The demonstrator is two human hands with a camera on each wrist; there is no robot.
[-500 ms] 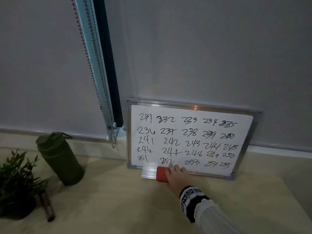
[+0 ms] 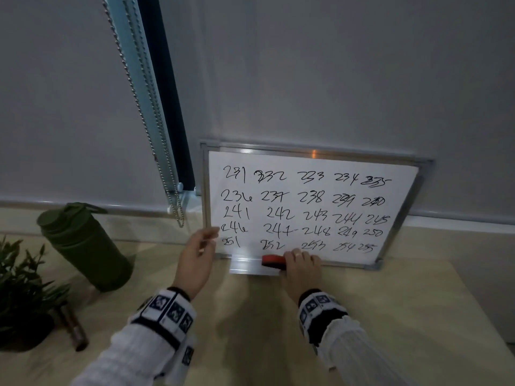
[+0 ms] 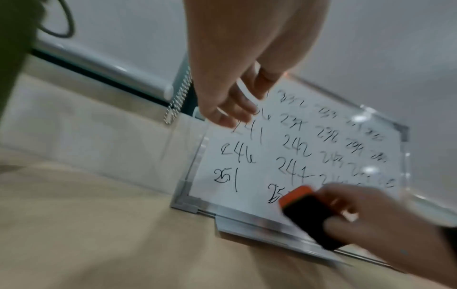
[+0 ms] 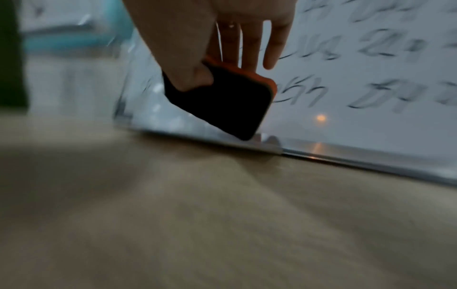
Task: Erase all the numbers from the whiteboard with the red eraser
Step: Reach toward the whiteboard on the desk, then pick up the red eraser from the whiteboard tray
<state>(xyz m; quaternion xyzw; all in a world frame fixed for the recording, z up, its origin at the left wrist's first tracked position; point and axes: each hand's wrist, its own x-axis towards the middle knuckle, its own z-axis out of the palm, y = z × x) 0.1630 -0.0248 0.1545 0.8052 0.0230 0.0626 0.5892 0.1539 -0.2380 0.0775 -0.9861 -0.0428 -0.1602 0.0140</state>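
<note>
1. Nearest, the right hand (image 2: 299, 264) has its fingers and thumb clamped on the one red, black-felted block eraser (image 2: 274, 260), at 6 o'clock of the board, at its tray.
2. The left hand (image 2: 196, 257), fingers loosely spread and holding nothing, reaches the frame at 8 o'clock (probably to steady it).
3. Behind, the one aluminium-framed whiteboard (image 2: 412, 190) leans on the wall: twenty-five numbers, all unwiped. Next: lift the felt onto the bottom row.
</note>
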